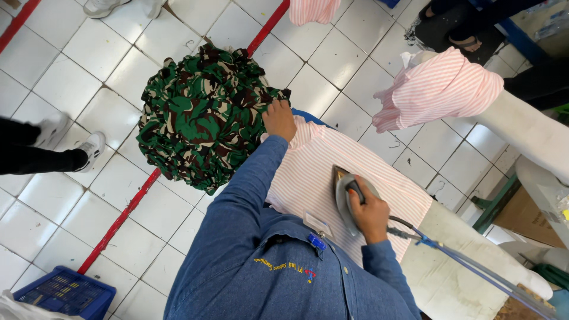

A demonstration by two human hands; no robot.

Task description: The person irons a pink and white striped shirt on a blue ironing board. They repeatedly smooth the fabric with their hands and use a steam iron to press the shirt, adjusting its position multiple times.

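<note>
A pink-and-white striped garment (314, 172) lies spread over a padded ironing board (450, 266). My right hand (368, 214) grips the dark handle of a grey steam iron (344, 192), whose sole rests on the striped cloth. My left hand (279, 119) reaches forward in a blue denim sleeve and presses on the far end of the garment, next to a heap of green camouflage cloth (198, 115) on the floor. A hose and cord (450, 255) run from the iron toward the lower right.
Another striped piece (438, 89) sits on a white padded arm form at the upper right. A blue plastic crate (65, 293) stands at the lower left. Other people's shoes (89, 148) and legs are on the white tiled floor with a red line (118, 222).
</note>
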